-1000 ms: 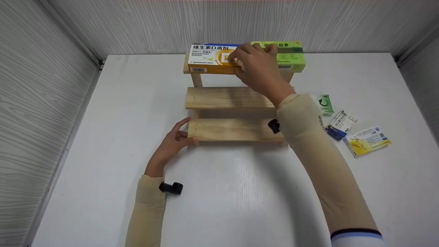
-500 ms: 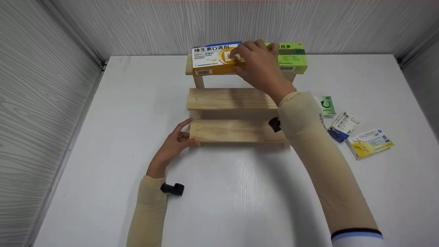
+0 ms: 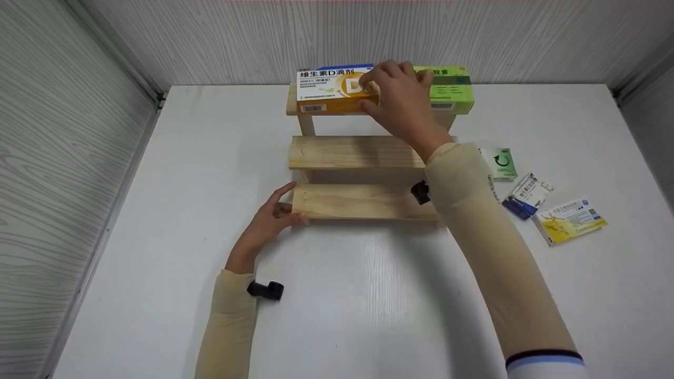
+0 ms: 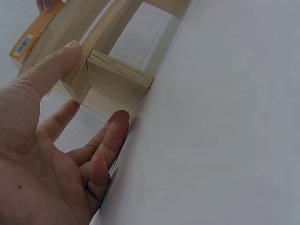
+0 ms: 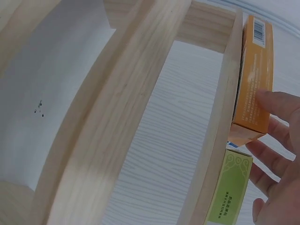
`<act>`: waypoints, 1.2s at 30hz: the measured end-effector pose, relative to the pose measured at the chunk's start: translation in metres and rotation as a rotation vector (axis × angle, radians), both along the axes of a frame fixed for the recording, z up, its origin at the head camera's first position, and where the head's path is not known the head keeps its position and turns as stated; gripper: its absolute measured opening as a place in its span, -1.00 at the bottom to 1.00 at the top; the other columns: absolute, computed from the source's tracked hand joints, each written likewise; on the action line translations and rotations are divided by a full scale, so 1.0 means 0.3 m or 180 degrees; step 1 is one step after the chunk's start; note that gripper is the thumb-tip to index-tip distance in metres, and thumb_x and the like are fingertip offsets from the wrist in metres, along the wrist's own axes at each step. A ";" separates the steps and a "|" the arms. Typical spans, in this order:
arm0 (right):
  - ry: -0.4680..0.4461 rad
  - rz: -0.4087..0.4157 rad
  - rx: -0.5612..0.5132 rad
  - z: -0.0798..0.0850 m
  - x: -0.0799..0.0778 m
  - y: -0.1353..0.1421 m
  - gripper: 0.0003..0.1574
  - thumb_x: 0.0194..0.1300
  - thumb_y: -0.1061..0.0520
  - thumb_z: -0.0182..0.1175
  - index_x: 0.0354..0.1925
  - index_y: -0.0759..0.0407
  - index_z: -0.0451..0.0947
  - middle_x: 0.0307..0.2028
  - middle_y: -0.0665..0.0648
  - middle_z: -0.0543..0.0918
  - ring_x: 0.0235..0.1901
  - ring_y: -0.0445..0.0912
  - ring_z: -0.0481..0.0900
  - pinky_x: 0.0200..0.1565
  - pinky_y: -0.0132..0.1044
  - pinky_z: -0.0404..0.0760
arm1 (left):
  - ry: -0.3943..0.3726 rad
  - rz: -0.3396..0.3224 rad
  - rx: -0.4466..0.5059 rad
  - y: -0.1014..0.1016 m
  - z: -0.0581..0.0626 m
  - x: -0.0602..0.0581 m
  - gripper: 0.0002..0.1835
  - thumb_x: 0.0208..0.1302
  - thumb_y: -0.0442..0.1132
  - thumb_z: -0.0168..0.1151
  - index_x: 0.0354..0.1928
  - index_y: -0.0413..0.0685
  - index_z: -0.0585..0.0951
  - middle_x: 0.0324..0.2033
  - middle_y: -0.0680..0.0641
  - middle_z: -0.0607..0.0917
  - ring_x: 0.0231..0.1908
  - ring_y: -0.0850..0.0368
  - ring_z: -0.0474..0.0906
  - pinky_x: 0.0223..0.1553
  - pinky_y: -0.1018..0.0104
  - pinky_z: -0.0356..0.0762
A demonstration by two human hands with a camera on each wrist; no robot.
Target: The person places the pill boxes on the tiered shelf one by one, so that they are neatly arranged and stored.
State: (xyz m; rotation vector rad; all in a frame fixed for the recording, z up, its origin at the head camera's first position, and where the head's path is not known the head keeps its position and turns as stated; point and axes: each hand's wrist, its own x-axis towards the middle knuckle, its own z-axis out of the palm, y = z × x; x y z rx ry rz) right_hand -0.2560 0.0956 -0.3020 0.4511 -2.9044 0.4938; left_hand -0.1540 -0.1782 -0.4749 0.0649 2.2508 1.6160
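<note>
My right hand (image 3: 403,102) pinches the right end of a white and orange vitamin D drops box (image 3: 321,87) on the top tier of a three-tier wooden rack (image 3: 363,200). In the right wrist view, the thumb lies on the orange side of this box. A blue edge (image 3: 345,67) shows behind it; what it belongs to is hidden. Just right of the hand, a green capsule box (image 3: 451,87) sits on the same tier. My left hand (image 3: 266,223) grips the bottom tier's left end, thumb in front and index finger behind, as the left wrist view shows.
Right of the rack, several small boxes lie on the white table (image 3: 337,316): a green one (image 3: 503,163), a white and blue one (image 3: 528,195) and a white and yellow one (image 3: 571,220). My right forearm partly covers that side. A grey wood-grain wall (image 3: 237,42) stands behind.
The vitamin D drops box tipped slightly down at its left end half a second ago and now sits level. The whole scene has shifted slightly right and down. My left hand keeps its hold.
</note>
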 end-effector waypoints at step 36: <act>0.0121 -0.0716 -0.1616 0.097 0.085 0.665 -0.30 0.28 -0.08 0.26 0.33 -0.12 0.29 0.21 -0.11 0.40 0.01 -0.42 0.30 0.01 -0.42 0.21 | -0.0106 0.0034 0.0035 0.008 0.017 -0.014 -0.18 0.25 -0.18 0.31 0.47 0.35 0.13 -0.02 -0.20 0.59 -0.08 0.08 0.56 0.01 0.25 0.39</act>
